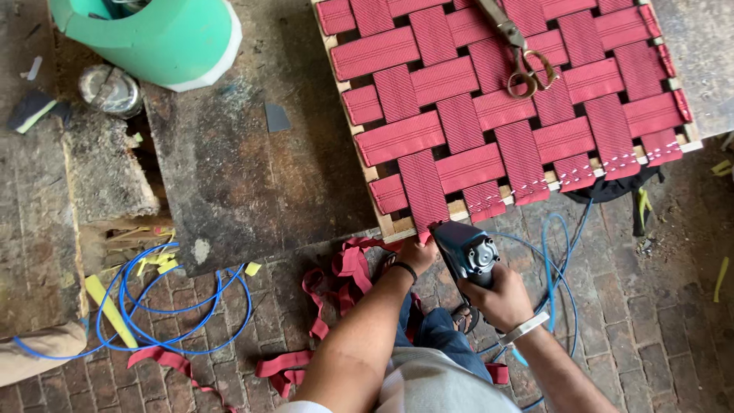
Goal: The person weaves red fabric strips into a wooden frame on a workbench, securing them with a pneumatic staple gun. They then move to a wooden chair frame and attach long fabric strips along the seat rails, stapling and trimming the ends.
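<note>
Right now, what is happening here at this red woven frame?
A person is working at the near edge of a wooden frame woven with red webbing. The left hand pinches the end of one strap at the frame's corner. The right hand holds a dark staple gun against that edge, with a blue hose trailing beside it. Scissors lie on the webbing. Loose red strap lies on the brick floor.

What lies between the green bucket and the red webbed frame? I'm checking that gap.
In the head view, between the green bucket and the red webbed frame lies a dark worn board bearing one small grey scrap.
</note>
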